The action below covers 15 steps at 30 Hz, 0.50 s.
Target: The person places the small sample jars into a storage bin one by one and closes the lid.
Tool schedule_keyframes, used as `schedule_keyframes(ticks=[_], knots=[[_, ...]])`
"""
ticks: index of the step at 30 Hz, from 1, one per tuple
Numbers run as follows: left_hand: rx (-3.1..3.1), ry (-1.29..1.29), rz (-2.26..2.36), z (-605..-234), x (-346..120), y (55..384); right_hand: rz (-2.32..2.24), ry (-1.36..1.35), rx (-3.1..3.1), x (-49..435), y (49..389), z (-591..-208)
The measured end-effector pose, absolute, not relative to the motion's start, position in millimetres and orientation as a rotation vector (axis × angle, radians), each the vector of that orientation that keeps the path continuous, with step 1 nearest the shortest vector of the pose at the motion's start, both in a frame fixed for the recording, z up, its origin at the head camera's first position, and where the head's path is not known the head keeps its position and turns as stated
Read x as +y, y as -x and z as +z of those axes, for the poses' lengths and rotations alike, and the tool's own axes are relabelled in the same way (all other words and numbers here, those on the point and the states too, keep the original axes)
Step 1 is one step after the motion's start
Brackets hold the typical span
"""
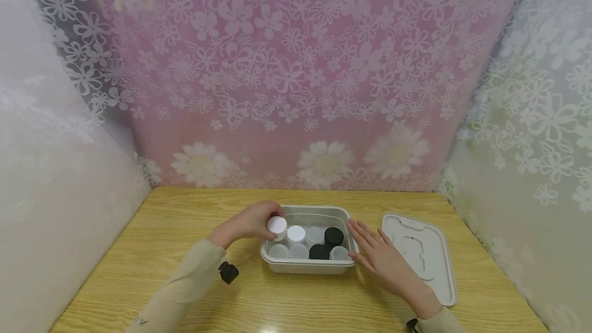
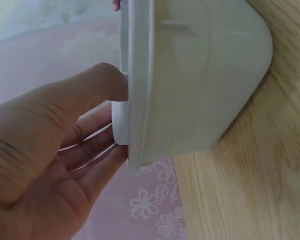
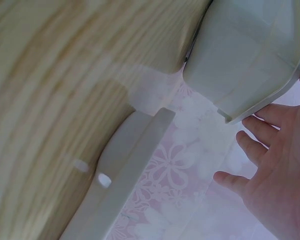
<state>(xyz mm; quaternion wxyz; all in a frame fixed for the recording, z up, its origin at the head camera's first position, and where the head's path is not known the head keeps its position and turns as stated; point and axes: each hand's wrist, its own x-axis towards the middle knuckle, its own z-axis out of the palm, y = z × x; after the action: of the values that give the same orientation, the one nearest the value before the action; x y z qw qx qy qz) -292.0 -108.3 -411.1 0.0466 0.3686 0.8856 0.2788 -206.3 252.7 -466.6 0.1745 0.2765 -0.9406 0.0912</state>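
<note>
A pale plastic box stands on the table, holding several small round jars. Over its left side, my left hand pinches a white-lidded jar between thumb and fingers. Another white-lidded jar sits just right of it. Two black-lidded jars, one at the back and one in front, stand toward the right; translucent-topped jars fill other spots. My right hand rests its fairly straight fingers on the box's right rim. In the left wrist view, the box wall hides most of the pinched jar.
The box's pale lid lies flat on the wooden table, right of the box and beside my right hand. A pink floral curtain hangs behind the table, with pale floral sheets at both sides.
</note>
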Motion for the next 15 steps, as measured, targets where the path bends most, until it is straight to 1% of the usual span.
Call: schedule_keyframes(ticks=[6, 12, 15], knots=[[2.748, -1.122, 0.715, -409, -100, 292, 0.261, -0.790, -2.664, 253, 206, -467], [2.780, -1.189, 0.558, -406, -96, 290, 0.261, -0.784, -2.674, 252, 206, -466], [2.793, -1.167, 0.498, -406, -92, 289, 0.253, -0.784, -2.669, 253, 207, -466]])
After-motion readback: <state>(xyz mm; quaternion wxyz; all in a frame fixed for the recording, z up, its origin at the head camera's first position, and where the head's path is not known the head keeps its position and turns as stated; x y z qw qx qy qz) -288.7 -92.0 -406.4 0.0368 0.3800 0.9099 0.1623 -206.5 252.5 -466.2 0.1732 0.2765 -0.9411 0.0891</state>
